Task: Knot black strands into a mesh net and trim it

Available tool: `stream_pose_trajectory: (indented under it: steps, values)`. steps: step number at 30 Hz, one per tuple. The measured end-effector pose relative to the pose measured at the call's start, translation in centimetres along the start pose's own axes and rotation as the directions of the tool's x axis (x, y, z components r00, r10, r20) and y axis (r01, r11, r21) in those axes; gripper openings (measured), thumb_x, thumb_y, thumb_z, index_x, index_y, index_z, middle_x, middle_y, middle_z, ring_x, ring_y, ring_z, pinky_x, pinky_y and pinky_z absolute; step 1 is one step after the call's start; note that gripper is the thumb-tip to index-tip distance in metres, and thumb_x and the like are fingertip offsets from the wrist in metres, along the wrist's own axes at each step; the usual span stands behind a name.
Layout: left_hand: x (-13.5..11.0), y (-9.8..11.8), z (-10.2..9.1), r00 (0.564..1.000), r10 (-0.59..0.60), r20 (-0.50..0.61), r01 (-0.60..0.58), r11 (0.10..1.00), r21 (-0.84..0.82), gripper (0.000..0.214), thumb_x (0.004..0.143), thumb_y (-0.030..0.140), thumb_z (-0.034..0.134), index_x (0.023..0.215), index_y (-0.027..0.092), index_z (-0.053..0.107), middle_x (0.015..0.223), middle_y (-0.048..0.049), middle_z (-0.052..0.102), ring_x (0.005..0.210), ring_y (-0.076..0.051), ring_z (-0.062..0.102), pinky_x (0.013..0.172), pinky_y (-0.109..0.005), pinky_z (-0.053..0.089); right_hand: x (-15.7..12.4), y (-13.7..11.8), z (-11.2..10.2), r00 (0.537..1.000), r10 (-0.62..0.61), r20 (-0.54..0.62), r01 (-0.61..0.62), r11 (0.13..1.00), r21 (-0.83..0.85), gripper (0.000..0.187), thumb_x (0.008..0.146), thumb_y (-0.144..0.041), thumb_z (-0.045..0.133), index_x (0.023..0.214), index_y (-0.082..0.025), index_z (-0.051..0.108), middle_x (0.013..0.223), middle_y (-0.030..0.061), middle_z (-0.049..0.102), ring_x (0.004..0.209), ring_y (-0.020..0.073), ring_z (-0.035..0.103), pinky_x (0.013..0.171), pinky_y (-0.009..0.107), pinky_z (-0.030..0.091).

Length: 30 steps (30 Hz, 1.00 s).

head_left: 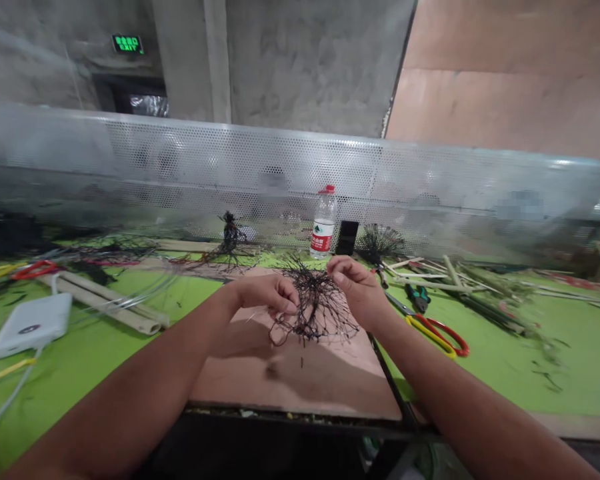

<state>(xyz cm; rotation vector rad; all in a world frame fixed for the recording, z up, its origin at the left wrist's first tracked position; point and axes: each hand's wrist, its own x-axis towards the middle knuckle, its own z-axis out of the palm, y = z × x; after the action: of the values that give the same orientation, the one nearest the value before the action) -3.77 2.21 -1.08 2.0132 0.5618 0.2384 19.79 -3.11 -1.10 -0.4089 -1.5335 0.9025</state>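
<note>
Black mesh [320,303]: between both hands, above the worktop [335,393], back from its near edge.
Left hand [270,293]: fingers curled in, at the mesh's left side; strand grip unclear.
Right hand [357,287]: half-closed, at its right; hold unclear.
Bottle [323,230]: upright, near the worktop's far edge.

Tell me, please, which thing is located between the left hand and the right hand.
In the head view, a dark, open-meshed net lies between the left hand and the right hand, with the brownish board below it.
</note>
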Motion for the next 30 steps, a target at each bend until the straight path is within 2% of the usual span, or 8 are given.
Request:
stream_pose_trajectory:
  steps: [6, 10, 14, 17, 20, 23, 27, 30]
  values:
    - [0.4, 0.5, 0.8, 0.999, -0.031, -0.009, 0.031, 0.998, -0.061, 0.021, 0.073, 0.035, 0.068, 0.079, 0.014, 0.068, 0.062, -0.0021, 0.062, 0.050, -0.008, 0.051, 0.049, -0.019, 0.042, -0.7, 0.1, 0.5, 0.978, 0.179, 0.110, -0.185, 0.982, 0.046, 0.013, 0.073, -0.029, 0.071, 0.074, -0.018, 0.066, 0.068, 0.0030, 0.068, 0.064, 0.0152, 0.062, 0.067, 0.032, 0.050]
    - [0.1, 1.3, 0.9, 0.995, -0.057, 0.080, 0.057, 0.998, 0.005, 0.031, 0.074, 0.036, 0.067, 0.100, 0.019, 0.068, 0.094, -0.0065, 0.067, 0.064, -0.010, 0.057, 0.052, -0.019, 0.045, -0.9, 0.0, 1.0, 0.963, 0.248, 0.108, -0.259, 0.961, 0.100, 0.014, 0.069, -0.028, 0.074, 0.072, -0.016, 0.067, 0.064, 0.0028, 0.069, 0.057, 0.0148, 0.063, 0.060, 0.031, 0.052]
    - [-0.1, 1.6, 0.7, 0.993, 0.006, -0.116, 0.005, 0.995, 0.096, 0.043, 0.080, 0.039, 0.059, 0.120, 0.023, 0.059, 0.111, -0.0072, 0.062, 0.069, -0.011, 0.056, 0.053, -0.020, 0.046, -0.9, -0.1, 1.1, 0.918, 0.342, 0.202, -0.360, 0.931, 0.058, 0.016, 0.068, -0.029, 0.074, 0.072, -0.014, 0.068, 0.058, 0.0017, 0.067, 0.051, 0.0129, 0.061, 0.054, 0.028, 0.051]
    - [0.4, 1.8, 1.2, 0.938, 0.180, -0.298, -0.138, 0.978, 0.156, 0.050, 0.082, 0.045, 0.055, 0.127, 0.023, 0.053, 0.118, -0.0095, 0.057, 0.080, -0.014, 0.056, 0.062, -0.023, 0.047, -1.1, 0.0, 1.1, 0.855, 0.453, 0.254, -0.468, 0.884, -0.005, 0.019, 0.066, -0.030, 0.076, 0.065, -0.014, 0.066, 0.056, 0.0021, 0.066, 0.048, 0.0116, 0.059, 0.052, 0.026, 0.049]
    - [1.3, 2.1, 2.4, 0.894, 0.347, -0.281, -0.271, 0.922, 0.277, 0.052, 0.078, 0.047, 0.061, 0.124, 0.023, 0.057, 0.114, -0.0099, 0.056, 0.095, -0.018, 0.054, 0.077, -0.028, 0.047, -1.3, 0.1, 1.2, 0.790, 0.554, 0.264, -0.553, 0.829, -0.082, 0.023, 0.063, -0.031, 0.078, 0.059, -0.013, 0.064, 0.054, 0.0021, 0.064, 0.047, 0.0107, 0.057, 0.049, 0.025, 0.047]
    - [2.3, 2.4, 3.5, 0.812, 0.483, -0.327, -0.381, 0.863, 0.331, 0.037, 0.076, 0.041, 0.066, 0.107, 0.021, 0.067, 0.096, -0.0074, 0.058, 0.090, -0.017, 0.055, 0.080, -0.029, 0.046, -1.4, 0.2, 1.4, 0.749, 0.612, 0.255, -0.601, 0.789, -0.127, 0.025, 0.060, -0.032, 0.079, 0.061, -0.012, 0.065, 0.053, 0.0016, 0.063, 0.046, 0.0106, 0.056, 0.049, 0.026, 0.048]
    - [2.5, 2.5, 3.9, 0.740, 0.555, -0.379, -0.468, 0.830, 0.303, 0.017, 0.075, 0.032, 0.068, 0.079, 0.016, 0.071, 0.084, -0.0054, 0.057, 0.076, -0.011, 0.055, 0.070, -0.025, 0.045, -1.4, 0.2, 1.5, 0.753, 0.619, 0.222, -0.610, 0.784, -0.115, 0.026, 0.060, -0.034, 0.079, 0.065, -0.013, 0.064, 0.055, 0.0007, 0.063, 0.047, 0.0103, 0.056, 0.050, 0.025, 0.047]
    - [2.4, 2.6, 3.7, 0.716, 0.546, -0.434, -0.481, 0.837, 0.260, 0.018, 0.076, 0.031, 0.068, 0.074, 0.014, 0.069, 0.079, -0.0045, 0.056, 0.071, -0.010, 0.054, 0.065, -0.022, 0.045, -1.3, 0.1, 1.5, 0.819, 0.538, 0.198, -0.533, 0.842, -0.082, 0.024, 0.066, -0.034, 0.075, 0.064, -0.014, 0.063, 0.056, 0.0010, 0.063, 0.048, 0.0093, 0.055, 0.051, 0.023, 0.044]
